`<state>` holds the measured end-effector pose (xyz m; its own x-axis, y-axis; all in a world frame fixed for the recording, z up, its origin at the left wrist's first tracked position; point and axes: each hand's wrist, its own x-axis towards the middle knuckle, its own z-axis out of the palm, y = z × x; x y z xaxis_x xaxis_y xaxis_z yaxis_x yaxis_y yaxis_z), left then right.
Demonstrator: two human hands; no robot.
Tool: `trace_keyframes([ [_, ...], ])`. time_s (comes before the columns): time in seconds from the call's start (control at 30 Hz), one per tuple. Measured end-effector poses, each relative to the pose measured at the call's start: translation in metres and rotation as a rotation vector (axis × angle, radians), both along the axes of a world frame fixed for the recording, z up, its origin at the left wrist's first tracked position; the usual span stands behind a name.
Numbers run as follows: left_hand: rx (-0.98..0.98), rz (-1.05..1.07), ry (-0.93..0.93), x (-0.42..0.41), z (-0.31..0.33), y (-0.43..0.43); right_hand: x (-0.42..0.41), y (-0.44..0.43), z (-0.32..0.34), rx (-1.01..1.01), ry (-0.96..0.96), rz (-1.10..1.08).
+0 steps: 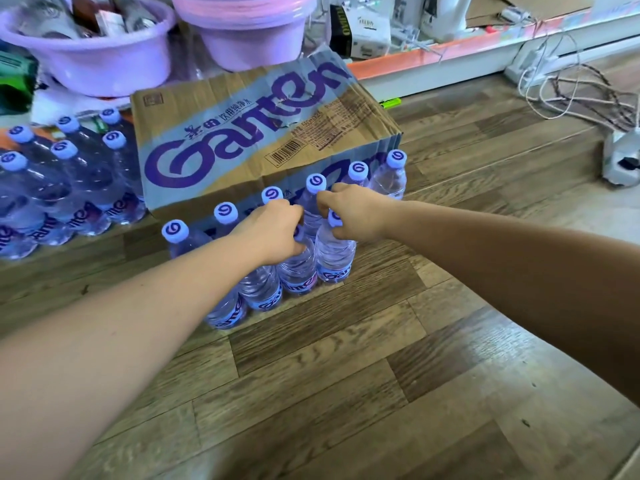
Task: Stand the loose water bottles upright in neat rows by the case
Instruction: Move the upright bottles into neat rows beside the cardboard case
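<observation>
By the case [242, 140]: back row [225, 213] stands; left hand [273, 230], right hand [353, 213] each grip front-row bottles [336, 261]; nearly done, I judge.

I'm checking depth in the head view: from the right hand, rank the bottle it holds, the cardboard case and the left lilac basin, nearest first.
1. Bottle, front row, held by the right hand.
2. Cardboard case, just behind the rows.
3. Lilac basin, far back left.

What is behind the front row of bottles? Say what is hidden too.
A back row of upright bottles, then the case. The left hand and right hand cover part of that row; most bases are hidden.
</observation>
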<state>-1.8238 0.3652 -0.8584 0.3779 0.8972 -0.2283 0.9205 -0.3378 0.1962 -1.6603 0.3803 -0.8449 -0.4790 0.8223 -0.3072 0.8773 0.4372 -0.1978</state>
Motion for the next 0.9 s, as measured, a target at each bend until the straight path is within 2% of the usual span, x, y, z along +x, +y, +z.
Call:
trace_keyframes([
  [0.13, -0.038, -0.013, 0.053, -0.004, 0.002, 0.000, -0.005, -0.004, 0.006, 0.017, -0.171, 0.061],
  [0.27, -0.015, 0.066, -0.083, -0.024, 0.019, 0.003, -0.013, 0.001, 0.017, 0.300, -0.320, 0.125],
  [0.37, 0.155, 0.221, -0.281, -0.068, 0.044, 0.012, -0.039, 0.019, 0.034, 0.438, -0.213, 0.122],
  [0.47, 0.250, 0.362, -0.349, -0.131, 0.059, 0.016, -0.081, 0.039, 0.047, 0.431, -0.095, 0.137],
  [0.57, 0.258, 0.457, -0.261, -0.204, 0.050, 0.010, -0.139, 0.051, 0.051, 0.369, 0.021, 0.130],
  [0.7, 0.205, 0.631, -0.189, -0.303, 0.022, -0.002, -0.225, 0.068, 0.040, 0.325, 0.036, 0.192],
  [0.9, 0.213, 0.603, -0.102, -0.380, -0.003, 0.024, -0.317, 0.103, 0.018, 0.320, -0.008, 0.213],
])
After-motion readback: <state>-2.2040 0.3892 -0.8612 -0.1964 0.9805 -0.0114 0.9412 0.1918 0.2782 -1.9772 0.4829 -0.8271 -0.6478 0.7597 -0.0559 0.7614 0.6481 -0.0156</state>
